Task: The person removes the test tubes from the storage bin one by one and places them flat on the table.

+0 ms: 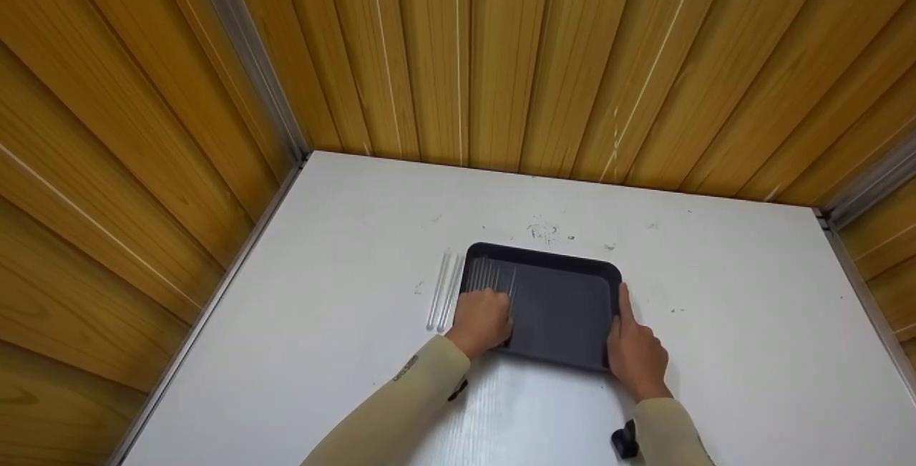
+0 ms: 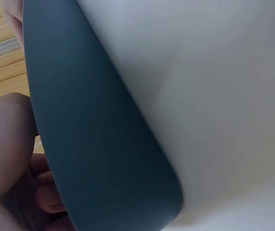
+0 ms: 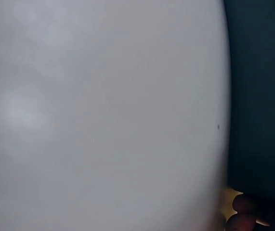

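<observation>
A dark rectangular tray (image 1: 562, 308) lies on the white table. Several slim clear tubes (image 1: 485, 274) line the left part of its floor. My left hand (image 1: 484, 319) reaches over the front left of the tray, fingers curled about the near ends of those tubes; its fingertips are hidden in the head view. Behind the tray's front wall (image 2: 98, 134), the left wrist view shows the bent left fingers (image 2: 50, 198). My right hand (image 1: 637, 351) grips the right rim, thumb inside and index finger stretched along the outer side. Right fingertips (image 3: 243, 204) show low at the tray's edge.
Two more clear tubes (image 1: 444, 293) lie side by side on the white table (image 1: 343, 265), just left of the tray. Wood-patterned panels (image 1: 501, 58) close off the back and both sides. Dark scuff marks (image 1: 544, 231) dot the tabletop behind the tray.
</observation>
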The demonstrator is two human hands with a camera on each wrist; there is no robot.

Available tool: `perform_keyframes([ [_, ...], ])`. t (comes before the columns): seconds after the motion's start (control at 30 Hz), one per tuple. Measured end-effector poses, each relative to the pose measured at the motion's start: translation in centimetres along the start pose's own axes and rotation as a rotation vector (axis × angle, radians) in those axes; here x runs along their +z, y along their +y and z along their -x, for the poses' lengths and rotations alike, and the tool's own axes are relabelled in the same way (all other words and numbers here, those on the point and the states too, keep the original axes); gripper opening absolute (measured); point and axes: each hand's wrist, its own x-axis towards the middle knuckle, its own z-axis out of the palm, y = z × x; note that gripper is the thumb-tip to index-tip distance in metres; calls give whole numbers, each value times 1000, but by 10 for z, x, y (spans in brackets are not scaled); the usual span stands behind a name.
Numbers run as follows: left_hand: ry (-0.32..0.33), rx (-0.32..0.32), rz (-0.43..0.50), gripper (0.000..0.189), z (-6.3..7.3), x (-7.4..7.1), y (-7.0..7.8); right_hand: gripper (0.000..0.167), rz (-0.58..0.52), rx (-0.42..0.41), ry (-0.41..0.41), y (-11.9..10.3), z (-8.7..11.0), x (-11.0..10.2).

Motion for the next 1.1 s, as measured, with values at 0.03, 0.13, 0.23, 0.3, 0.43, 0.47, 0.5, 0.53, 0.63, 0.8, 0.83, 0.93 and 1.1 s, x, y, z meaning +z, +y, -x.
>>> perform_keyframes([
  [0.03,-5,1,-5,54,0,0,0,60,-1,0,-1,0,0,0],
  [0.13,-17,-4,-8,53,0,1,1,60,-1,-2,2,0,1,1],
  [0.23,-37,-11,-3,53,-1,2,2,60,1,-3,5,0,1,1],
  [0.3,-52,-16,-1,52,-1,2,2,60,1,-5,9,0,1,1],
  [0.43,-58,-23,2,50,-1,3,3,60,-1,-12,21,0,1,2],
  [0.47,-55,-25,3,50,-1,3,3,60,-2,-14,24,0,1,2],
  [0.5,-47,-28,7,49,0,3,3,59,-4,-14,28,0,1,3],
  [0.53,-38,-30,9,49,0,3,4,59,-5,-15,31,0,1,3],
  [0.63,-16,-41,19,50,-1,2,4,59,-12,-14,33,0,1,3],
  [0.8,-8,-54,40,49,-1,0,5,60,-15,-13,30,0,1,2],
  [0.83,-11,-55,44,49,-1,0,4,60,-16,-12,26,0,1,2],
  [0.93,-7,-54,56,48,-1,-2,4,60,-17,-9,14,0,1,1],
  [1.1,10,-47,58,47,-1,-6,2,59,-19,-8,10,0,1,0],
])
